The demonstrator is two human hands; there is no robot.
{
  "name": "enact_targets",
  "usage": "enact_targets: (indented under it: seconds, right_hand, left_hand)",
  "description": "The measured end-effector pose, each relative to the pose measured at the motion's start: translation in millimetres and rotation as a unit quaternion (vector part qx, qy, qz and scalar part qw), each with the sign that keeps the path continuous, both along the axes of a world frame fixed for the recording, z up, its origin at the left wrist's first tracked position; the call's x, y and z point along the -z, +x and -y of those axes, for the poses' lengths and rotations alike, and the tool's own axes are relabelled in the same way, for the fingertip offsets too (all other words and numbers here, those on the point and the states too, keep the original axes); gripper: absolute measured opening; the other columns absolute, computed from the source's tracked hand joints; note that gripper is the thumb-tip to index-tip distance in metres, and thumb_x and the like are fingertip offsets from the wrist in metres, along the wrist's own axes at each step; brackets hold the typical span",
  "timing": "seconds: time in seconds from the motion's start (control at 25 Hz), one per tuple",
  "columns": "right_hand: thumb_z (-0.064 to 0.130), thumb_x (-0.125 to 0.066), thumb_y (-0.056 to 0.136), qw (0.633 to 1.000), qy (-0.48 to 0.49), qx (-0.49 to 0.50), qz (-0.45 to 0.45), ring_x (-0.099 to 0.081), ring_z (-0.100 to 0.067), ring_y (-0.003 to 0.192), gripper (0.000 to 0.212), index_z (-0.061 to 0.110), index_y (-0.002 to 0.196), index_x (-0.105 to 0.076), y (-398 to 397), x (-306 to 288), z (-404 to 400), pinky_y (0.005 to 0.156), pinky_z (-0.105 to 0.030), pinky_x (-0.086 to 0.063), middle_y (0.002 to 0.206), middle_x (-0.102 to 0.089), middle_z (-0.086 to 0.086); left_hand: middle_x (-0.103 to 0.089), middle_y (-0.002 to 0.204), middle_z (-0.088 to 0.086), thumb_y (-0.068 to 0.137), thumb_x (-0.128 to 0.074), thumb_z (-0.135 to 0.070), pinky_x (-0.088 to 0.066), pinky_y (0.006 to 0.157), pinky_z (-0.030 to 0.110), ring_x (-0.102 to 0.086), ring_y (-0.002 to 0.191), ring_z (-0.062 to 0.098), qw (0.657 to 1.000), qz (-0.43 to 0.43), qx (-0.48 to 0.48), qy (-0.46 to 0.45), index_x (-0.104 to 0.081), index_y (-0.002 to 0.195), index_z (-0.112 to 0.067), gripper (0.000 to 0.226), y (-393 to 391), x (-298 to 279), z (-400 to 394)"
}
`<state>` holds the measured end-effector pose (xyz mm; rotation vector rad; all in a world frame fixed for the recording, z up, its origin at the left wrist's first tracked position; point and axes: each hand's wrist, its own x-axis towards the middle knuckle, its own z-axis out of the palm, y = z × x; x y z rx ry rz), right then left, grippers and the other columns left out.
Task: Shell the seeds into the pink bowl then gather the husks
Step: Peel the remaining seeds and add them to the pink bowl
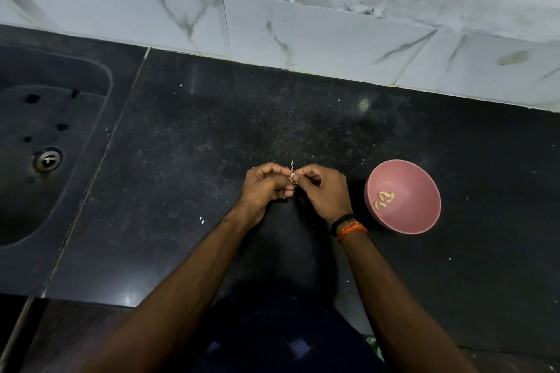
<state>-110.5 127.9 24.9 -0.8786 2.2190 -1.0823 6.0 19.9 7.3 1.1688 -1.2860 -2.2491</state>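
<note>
The left hand (pixel 266 188) and the right hand (pixel 324 191) are meeting over the counter (pixel 188 160), fingertips together, and are pinching a single seed (pixel 293 176) between them. The fingers of both hands are curling in tightly around it; a pale sliver of husk appears to be standing up from the pinch, though it is too small to confirm. The seed's long axis cannot be made out at this size.

The pink bowl (pixel 406 221) is sitting on the counter to the right of the hands, just beside the right wrist, which is wearing a black and orange band (pixel 348 225). The right hand is plainly the nearer of the two to it. A few shelled kernels (pixel 384 199) are lying in the bottom of the bowl, so shelling is judged to be under way, with the next drop calling for a short move rightward.

The counter is dark speckled stone, with small pale flecks of husk (pixel 202 220) scattered across it, well apart. A dark sink (pixel 91 76) with a metal drain (pixel 47 159) is lying to the left, and a marbled tile wall (pixel 303 27) is running behind.
</note>
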Motion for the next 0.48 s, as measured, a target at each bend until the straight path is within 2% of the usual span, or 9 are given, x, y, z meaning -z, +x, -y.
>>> enact_targets:
  seconds: [0.12,0.32,0.48]
  right_hand:
    - [0.019,-0.071,0.092,1.0,0.0,-0.005,0.005,-0.069,0.0,0.089,0.01,0.019,0.099,-0.079,1.7,3.0,1.2,0.083,-0.019,-0.055,0.093,-0.076,0.01]
    - [0.016,-0.071,0.092,1.0,-0.014,-0.014,-0.011,-0.069,-0.003,0.089,0.01,0.019,0.098,-0.079,4.7,6.6,0.2,0.082,-0.02,-0.055,0.096,-0.075,0.007]
    - [0.014,-0.071,0.09,0.999,-0.009,-0.019,-0.028,-0.069,-0.005,0.087,0.011,0.017,0.097,-0.079,5.9,7.9,-0.6,0.079,-0.017,-0.052,0.094,-0.075,0.005]
  left_hand:
    - [-0.07,0.086,0.021,0.084,-0.068,0.009,-0.059,0.068,0.031,-0.07,0.074,0.023,1.0,-0.021,-0.003,0.006,-0.067,0.1,0.009,0.015,3.6,2.6,-1.3]
    - [-0.072,0.082,0.019,0.084,-0.07,0.01,-0.06,0.067,0.029,-0.07,0.073,0.022,0.998,-0.062,-0.013,-0.015,-0.071,0.095,0.003,0.013,9.7,9.7,-5.7]
    - [-0.074,0.082,0.018,0.082,-0.072,0.01,-0.061,0.068,0.03,-0.071,0.072,0.022,0.997,-0.07,-0.013,-0.021,-0.069,0.095,0.011,0.014,11.9,14.7,-7.0]
